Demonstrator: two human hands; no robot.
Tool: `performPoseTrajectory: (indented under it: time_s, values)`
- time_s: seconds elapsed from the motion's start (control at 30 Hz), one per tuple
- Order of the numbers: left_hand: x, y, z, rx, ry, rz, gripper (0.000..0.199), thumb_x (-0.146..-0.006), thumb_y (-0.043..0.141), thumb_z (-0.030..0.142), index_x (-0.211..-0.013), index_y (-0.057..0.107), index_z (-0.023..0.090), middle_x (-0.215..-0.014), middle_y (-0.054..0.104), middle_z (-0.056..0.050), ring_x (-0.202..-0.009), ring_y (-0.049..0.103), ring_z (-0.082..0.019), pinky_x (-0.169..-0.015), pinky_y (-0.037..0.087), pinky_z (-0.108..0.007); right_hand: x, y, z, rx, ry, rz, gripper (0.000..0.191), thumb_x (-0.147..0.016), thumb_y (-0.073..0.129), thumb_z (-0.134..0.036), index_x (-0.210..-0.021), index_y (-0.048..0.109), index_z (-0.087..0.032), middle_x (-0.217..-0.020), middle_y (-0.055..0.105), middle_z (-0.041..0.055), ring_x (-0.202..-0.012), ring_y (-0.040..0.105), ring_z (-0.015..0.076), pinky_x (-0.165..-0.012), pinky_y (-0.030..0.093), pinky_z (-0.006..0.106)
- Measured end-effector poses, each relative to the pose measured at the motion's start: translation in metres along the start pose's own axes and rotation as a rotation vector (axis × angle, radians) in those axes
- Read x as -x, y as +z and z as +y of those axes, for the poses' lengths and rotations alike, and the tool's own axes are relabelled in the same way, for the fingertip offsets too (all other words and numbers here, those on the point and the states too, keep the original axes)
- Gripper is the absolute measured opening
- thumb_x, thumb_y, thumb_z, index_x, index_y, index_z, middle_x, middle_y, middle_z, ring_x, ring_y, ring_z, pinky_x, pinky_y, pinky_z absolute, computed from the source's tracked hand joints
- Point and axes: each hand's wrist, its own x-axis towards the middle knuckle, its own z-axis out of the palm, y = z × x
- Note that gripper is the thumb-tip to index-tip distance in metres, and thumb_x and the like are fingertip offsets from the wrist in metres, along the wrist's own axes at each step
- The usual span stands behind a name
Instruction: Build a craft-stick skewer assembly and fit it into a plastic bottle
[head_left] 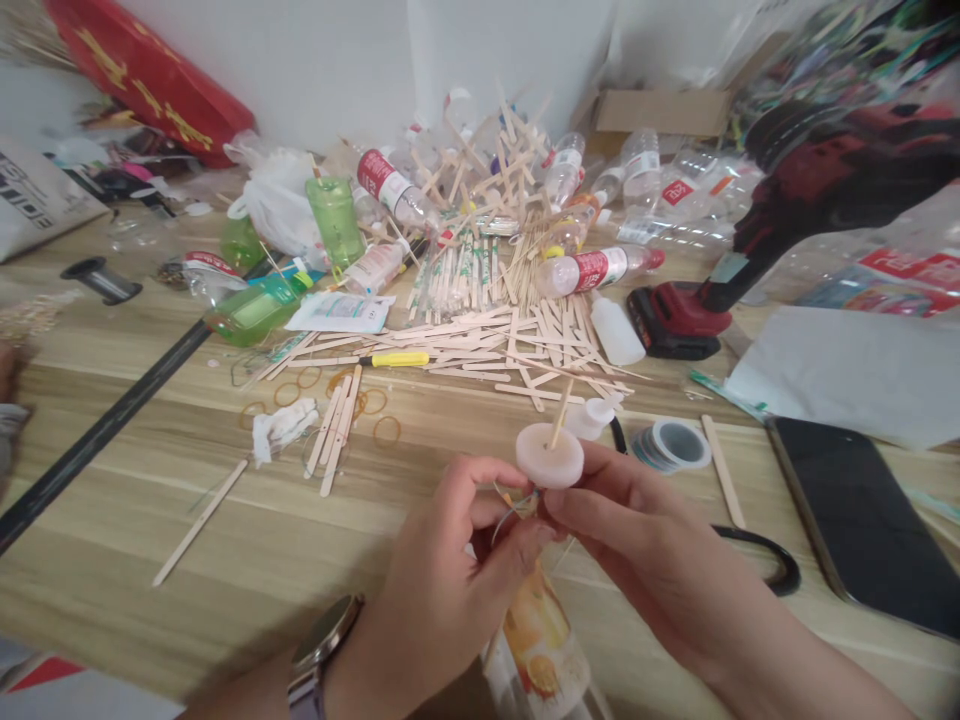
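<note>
A plastic bottle (541,640) with an orange-fruit label stands below my hands, close to me. Above its top, which my fingers hide, sits a round white disc (536,462) with a thin wooden stick (561,412) through its middle. My left hand (465,560) is closed around the bottle's top end, thumb and fingers bent inward. Just under the disc, my right hand (622,520) pinches thumb against forefinger at a thin wire (510,515) that loops between both hands. Exactly what lies inside the pinch is hidden.
Many craft sticks (465,345), a yellow screwdriver (400,359) and rubber bands (386,431) lie ahead. To the right are a wire spool (670,445), a phone (855,510) and a red-black power tool (757,230). Plastic bottles (600,268) crowd the back. A black strip (112,425) crosses the left.
</note>
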Motion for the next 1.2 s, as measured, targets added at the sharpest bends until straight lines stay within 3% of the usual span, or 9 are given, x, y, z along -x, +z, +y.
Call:
performPoseTrajectory:
  time_s: [0.2,0.6,0.9,1.2]
  values:
    - [-0.0006,0.0007,-0.0011,0.026,-0.002,-0.003,0.016,-0.088,0.059,0.034,-0.100,0.050,0.027,-0.067,0.065,0.004,-0.065,0.064,-0.013,-0.053,0.046,-0.019,0.0009,0.0001,0.0009,-0.004,0.009,-0.019,0.018,-0.069,0.073,-0.030,-0.082,0.068,-0.019,-0.079,0.067,0.0018,-0.074,0.056,0.0158,-0.073,0.044,0.029]
    - [-0.0007,0.0005,-0.0002,-0.020,-0.001,-0.041,0.019,-0.090,0.058,0.034,-0.107,0.054,0.027,-0.071,0.068,0.003,-0.065,0.065,-0.013,-0.057,0.049,-0.020,0.0020,0.0011,0.0042,-0.040,0.002,-0.005,0.015,-0.070,0.073,-0.028,-0.081,0.066,-0.019,-0.078,0.062,0.0003,-0.074,0.054,0.0155,-0.071,0.043,0.028]
    - [-0.0011,-0.0001,-0.0010,-0.078,0.094,-0.042,0.014,-0.091,0.056,0.029,-0.105,0.058,0.026,-0.080,0.071,0.003,-0.069,0.067,-0.012,-0.061,0.050,-0.019,0.0007,0.0006,0.0027,-0.113,-0.004,-0.084,0.007,-0.071,0.070,-0.019,-0.076,0.066,-0.019,-0.071,0.062,-0.0016,-0.069,0.053,0.0120,-0.071,0.043,0.025]
    - [-0.0001,-0.0015,-0.0036,-0.118,0.110,-0.024,0.012,-0.092,0.054,0.026,-0.103,0.059,0.024,-0.083,0.073,0.002,-0.075,0.069,-0.013,-0.066,0.052,-0.020,-0.0006,0.0017,0.0037,-0.140,0.024,-0.061,0.009,-0.067,0.073,-0.015,-0.071,0.065,-0.017,-0.068,0.062,-0.0019,-0.067,0.053,0.0103,-0.067,0.043,0.022]
